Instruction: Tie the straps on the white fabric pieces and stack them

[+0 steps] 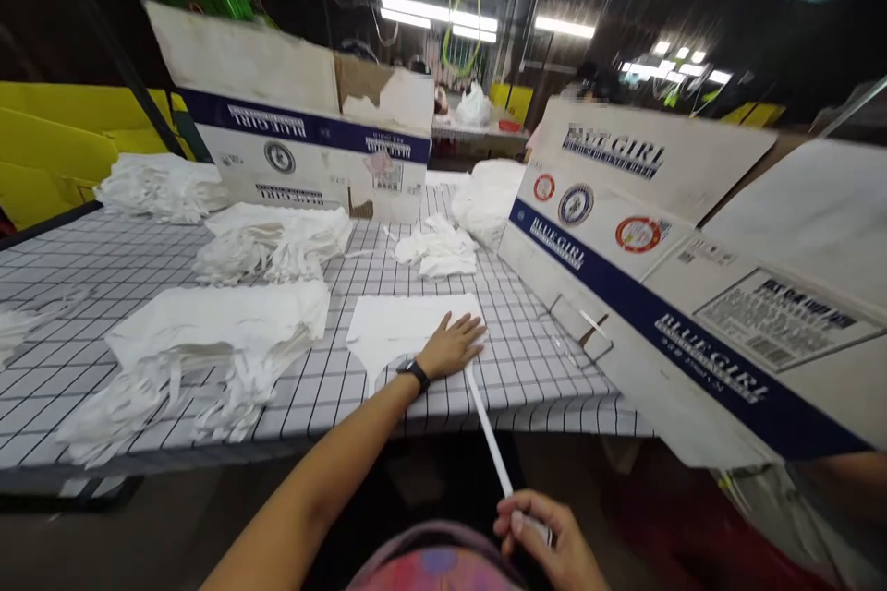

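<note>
My left hand [454,343] lies flat with fingers spread on a white fabric piece [402,325] near the front edge of the checked table [103,268]. A dark watch sits on that wrist. My right hand [547,540] is low, near my lap, with its fingers pinched around the end of a white strap [487,429]. The strap runs taut from under my left hand, over the table edge, down to my right hand.
Stacks of white fabric pieces with straps [208,332] [273,240] cover the table's left. A small heap [438,249] lies further back. An open "Blue Girl" carton [305,143] stands at the back; another [693,295] leans at the right. Yellow bins [55,148] are far left.
</note>
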### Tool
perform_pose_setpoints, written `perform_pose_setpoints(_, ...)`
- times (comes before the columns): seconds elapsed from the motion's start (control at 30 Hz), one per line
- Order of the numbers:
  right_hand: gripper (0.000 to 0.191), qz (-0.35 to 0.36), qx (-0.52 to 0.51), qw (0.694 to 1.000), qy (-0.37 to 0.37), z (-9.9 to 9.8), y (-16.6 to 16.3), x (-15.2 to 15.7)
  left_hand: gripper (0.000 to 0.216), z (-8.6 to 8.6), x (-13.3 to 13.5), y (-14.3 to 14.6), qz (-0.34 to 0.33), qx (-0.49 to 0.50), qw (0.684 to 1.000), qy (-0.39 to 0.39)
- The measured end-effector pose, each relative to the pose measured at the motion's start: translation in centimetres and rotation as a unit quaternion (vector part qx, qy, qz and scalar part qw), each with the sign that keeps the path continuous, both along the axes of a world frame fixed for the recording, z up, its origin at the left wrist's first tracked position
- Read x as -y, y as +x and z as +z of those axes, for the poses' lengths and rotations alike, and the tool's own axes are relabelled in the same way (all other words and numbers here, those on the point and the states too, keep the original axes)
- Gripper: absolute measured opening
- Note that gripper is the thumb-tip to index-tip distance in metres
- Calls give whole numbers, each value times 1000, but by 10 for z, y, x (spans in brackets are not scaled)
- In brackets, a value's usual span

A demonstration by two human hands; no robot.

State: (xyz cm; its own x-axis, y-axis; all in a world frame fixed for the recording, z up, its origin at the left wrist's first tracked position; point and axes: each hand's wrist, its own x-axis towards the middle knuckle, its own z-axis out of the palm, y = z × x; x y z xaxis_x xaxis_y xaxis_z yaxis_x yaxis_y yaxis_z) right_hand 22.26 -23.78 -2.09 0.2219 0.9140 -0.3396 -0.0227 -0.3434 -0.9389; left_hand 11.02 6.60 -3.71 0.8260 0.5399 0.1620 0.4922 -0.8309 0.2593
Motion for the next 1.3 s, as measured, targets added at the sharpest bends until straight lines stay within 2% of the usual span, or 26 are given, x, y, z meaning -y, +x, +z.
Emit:
perform_pose_setpoints(0.07, 50, 34, -21, 999, -1, 7, 5, 3, 55, 3, 2, 1, 4, -16, 1000, 5)
perform_pose_setpoints(0.17, 55, 2, -88, 996, -18, 10, 12, 7, 58, 1, 0, 5, -1, -23, 1000, -1)
perform_pose_setpoints(0.27, 64, -56, -198, 977, -48, 4, 15, 14, 59, -1, -3, 7, -2, -29, 999, -19)
perform_pose_setpoints(0.37, 53, -75, -256, 960, -84, -11, 13, 19, 59, 1, -2, 8, -2, -36, 999, -33)
perform_pose_setpoints(0.47, 43, -24, -193, 976, -102, -34, 13, 19, 59, 5, -1, 8, -2, -39, 998, -39)
perform_pose_setpoints(0.57, 39, 30, -13, 995, -99, -55, 17, 14, 59, 6, -1, 8, 0, -38, 998, -44)
perform_pose_setpoints(0.67, 33, 61, 178, 980, -61, -66, 22, 5, 58, 4, -1, 8, -1, -34, 998, -48)
perform_pose_setpoints(0.73, 32, 52, 237, 970, -31, -68, 25, -7, 57, 3, -2, 8, 0, -30, 998, -47)
perform_pose_setpoints(0.9, 36, -54, 176, 981, 53, -73, 19, -56, 56, 3, -1, 8, 3, -27, 999, -39)
perform_pose_setpoints(1.03, 40, -70, 117, 987, 82, -80, 5, -88, 58, 5, 0, 8, -1, -34, 999, -37)
perform_pose_setpoints(1.3, 43, -79, 72, 991, 84, -82, -5, -95, 58, 5, -1, 8, -4, -32, 998, -46)
